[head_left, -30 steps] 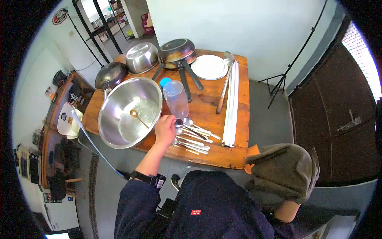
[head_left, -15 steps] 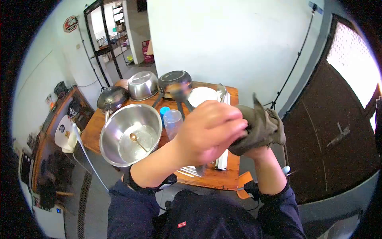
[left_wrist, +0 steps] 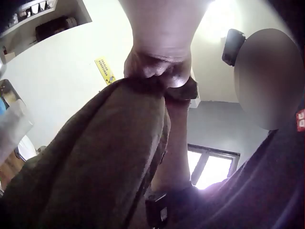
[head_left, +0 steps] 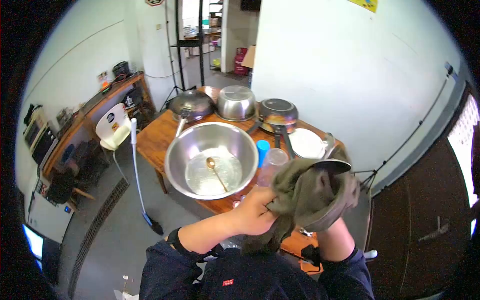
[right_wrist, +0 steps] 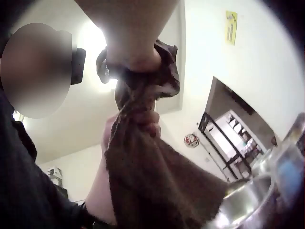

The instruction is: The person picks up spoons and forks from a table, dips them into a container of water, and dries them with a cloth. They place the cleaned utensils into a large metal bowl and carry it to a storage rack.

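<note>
In the head view an olive-grey cloth [head_left: 320,205] is bunched up in front of my chest. My left hand [head_left: 254,212] grips the cloth from the left side with curled fingers. The dark bowl of a spoon [head_left: 334,166] pokes out at the top of the folds, its handle hidden. My right hand [right_wrist: 136,62] has the cloth wrapped round it and holds it from the other side, fingers mostly covered. In the left wrist view a long flap of the cloth [left_wrist: 109,148] hangs below the left hand.
On the wooden table [head_left: 155,135] stands a big steel basin [head_left: 170,170] with a gold-coloured spoon [head_left: 218,175] inside. Behind and right are a wok [head_left: 192,104], an upturned steel bowl [head_left: 236,102], stacked pans [head_left: 278,116], a white plate [head_left: 306,143] and a clear plastic bottle [head_left: 272,165].
My left hand has lifted a dark spoon from the cutlery on the table. My right hand has brought the cloth up to it; both hands now meet at the cloth. The head has turned left.
</note>
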The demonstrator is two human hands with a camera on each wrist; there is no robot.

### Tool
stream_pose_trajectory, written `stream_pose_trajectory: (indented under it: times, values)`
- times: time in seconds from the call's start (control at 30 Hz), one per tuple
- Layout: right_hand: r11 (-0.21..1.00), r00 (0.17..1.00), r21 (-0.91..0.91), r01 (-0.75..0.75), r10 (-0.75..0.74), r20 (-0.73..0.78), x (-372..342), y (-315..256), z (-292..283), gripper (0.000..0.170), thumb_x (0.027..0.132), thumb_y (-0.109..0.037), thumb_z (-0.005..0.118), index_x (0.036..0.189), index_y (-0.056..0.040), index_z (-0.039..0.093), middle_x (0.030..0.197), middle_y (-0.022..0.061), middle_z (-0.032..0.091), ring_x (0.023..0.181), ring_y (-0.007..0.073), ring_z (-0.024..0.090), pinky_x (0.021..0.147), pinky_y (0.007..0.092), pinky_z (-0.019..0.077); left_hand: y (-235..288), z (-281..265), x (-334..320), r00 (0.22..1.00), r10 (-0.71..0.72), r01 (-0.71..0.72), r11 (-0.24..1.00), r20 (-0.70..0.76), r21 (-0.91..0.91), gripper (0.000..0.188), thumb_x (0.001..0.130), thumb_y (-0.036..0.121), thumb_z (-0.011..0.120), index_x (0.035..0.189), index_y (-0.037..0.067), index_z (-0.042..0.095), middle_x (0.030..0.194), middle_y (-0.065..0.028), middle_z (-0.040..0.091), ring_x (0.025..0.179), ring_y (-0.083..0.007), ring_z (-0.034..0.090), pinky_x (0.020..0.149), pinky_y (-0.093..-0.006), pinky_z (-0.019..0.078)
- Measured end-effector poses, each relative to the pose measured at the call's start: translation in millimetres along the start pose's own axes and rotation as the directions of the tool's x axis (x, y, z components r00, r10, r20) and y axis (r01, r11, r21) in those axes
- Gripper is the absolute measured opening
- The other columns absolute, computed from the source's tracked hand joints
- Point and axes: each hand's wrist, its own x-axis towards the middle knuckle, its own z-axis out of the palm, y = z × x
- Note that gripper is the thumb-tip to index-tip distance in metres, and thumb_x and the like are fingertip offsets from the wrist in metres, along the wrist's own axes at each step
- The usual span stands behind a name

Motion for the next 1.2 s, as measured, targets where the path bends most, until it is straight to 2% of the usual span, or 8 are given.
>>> stream_pose_trajectory:
  times: [0.1, 0.33, 0.4, 0.57, 0.73, 0.9, 1.07, 1.2]
  values:
    - [0.702, 0.98, -0.686, 0.193, -0.175, 0.097, 20.0, 24.5, 27.5, 0.038, 0.071, -0.009, 0.057, 0.106, -0.0033, 0.043, 0.106, 0.0082, 0.046, 0.094, 0.017, 0.046, 0.084, 0.0299, 0.036, 8.4, -28.9, -11.9, 0.99, -0.05, 0.038, 0.995, -0.135, -0.094, 0.014, 0.065, 0.0, 0.045, 0.077, 0.0, 0.054, 0.074, -0.0182, 0.054, 0.075, -0.032, 0.053, 0.065, -0.0329, 0.0412]
    - [0.952, 0.982, 0.254, -0.173, 0.147, 0.118, 67.7, 82.5, 80.5, 0.038, 0.074, -0.013, 0.052, 0.109, -0.0042, 0.04, 0.106, 0.0099, 0.045, 0.098, 0.0196, 0.044, 0.087, 0.0334, 0.0347, -4.9, -96.7, -71.0, 0.982, -0.048, 0.085, 0.975, -0.181, 0.205, 0.026, 0.067, 0.003, 0.044, 0.091, 0.003, 0.051, 0.089, -0.0182, 0.053, 0.082, -0.0349, 0.05, 0.073, -0.0367, 0.0404]
    - [0.883, 0.966, -0.467, -0.044, 0.156, 0.205, 81.5, 90.6, 95.2, 0.039, 0.076, -0.019, 0.049, 0.111, -0.0055, 0.039, 0.107, 0.0097, 0.045, 0.1, 0.0198, 0.042, 0.088, 0.0334, 0.0335, 3.1, -122.7, -89.5, 0.984, -0.12, 0.141, 0.977, -0.134, 0.159, 0.031, 0.067, 0.009, 0.052, 0.098, 0.002, 0.05, 0.093, -0.018, 0.053, 0.087, -0.0326, 0.051, 0.078, -0.0348, 0.0393]
    - [0.627, 0.871, -0.689, 0.364, 0.032, 0.49, 119.9, 123.0, 139.0, 0.035, 0.073, -0.027, 0.048, 0.101, -0.0067, 0.043, 0.097, 0.0076, 0.048, 0.09, 0.0208, 0.046, 0.079, 0.033, 0.0377, 53.7, -213.5, -134.0, 0.916, -0.274, 0.339, 0.919, -0.292, 0.202, 0.056, 0.058, 0.022, 0.07, 0.103, -0.001, 0.047, 0.09, -0.0119, 0.055, 0.081, -0.019, 0.053, 0.07, -0.0269, 0.0402]
    - [0.315, 0.748, -0.729, 0.608, 0.081, 0.659, 134.2, 160.3, 164.7, 0.043, 0.065, -0.032, 0.055, 0.098, -0.0047, 0.048, 0.1, 0.0116, 0.046, 0.091, 0.0229, 0.045, 0.079, 0.0365, 0.0373, 65.7, -239.6, -128.6, 0.806, -0.054, 0.325, 0.872, -0.59, 0.366, 0.015, 0.066, 0.001, 0.06, 0.08, -0.003, 0.057, 0.074, -0.0086, 0.058, 0.066, -0.0134, 0.054, 0.057, -0.0219, 0.041]
    - [0.292, 0.863, -0.882, 0.369, 0.246, 0.442, 129.4, 153.3, 167.8, 0.039, 0.068, -0.03, 0.051, 0.098, -0.0061, 0.048, 0.104, 0.0109, 0.046, 0.094, 0.0239, 0.045, 0.079, 0.0357, 0.0379, 46.8, -273.3, -129.5, 0.576, -0.215, 0.398, 0.916, -0.788, 0.042, 0.008, 0.072, 0.003, 0.055, 0.077, -0.003, 0.057, 0.068, -0.004, 0.055, 0.058, -0.0103, 0.048, 0.052, -0.0204, 0.0369]
    - [0.178, 0.784, -0.984, 0.009, 0.61, 0.117, 106.9, 135.0, 142.6, 0.036, 0.072, -0.03, 0.047, 0.101, -0.0082, 0.047, 0.109, 0.0099, 0.046, 0.1, 0.0224, 0.044, 0.084, 0.0336, 0.0363, -3.3, -293.6, -106.1, 0.67, -0.29, 0.285, 0.95, -0.684, -0.124, 0.013, 0.078, 0.008, 0.05, 0.085, -0.003, 0.053, 0.075, -0.005, 0.054, 0.062, -0.0104, 0.047, 0.052, -0.0221, 0.0347]
    - [0.183, 0.913, -0.968, -0.175, 0.398, -0.09, 56.0, 121.2, 114.1, 0.035, 0.072, -0.026, 0.049, 0.1, -0.0056, 0.048, 0.105, 0.0119, 0.048, 0.096, 0.0239, 0.046, 0.081, 0.0335, 0.0381, -48.6, -300.4, -63.3, 0.623, -0.36, 0.293, 0.931, -0.694, -0.22, 0.016, 0.077, 0.011, 0.053, 0.088, 0.001, 0.054, 0.076, -0.003, 0.055, 0.063, -0.0082, 0.048, 0.052, -0.0204, 0.0363]
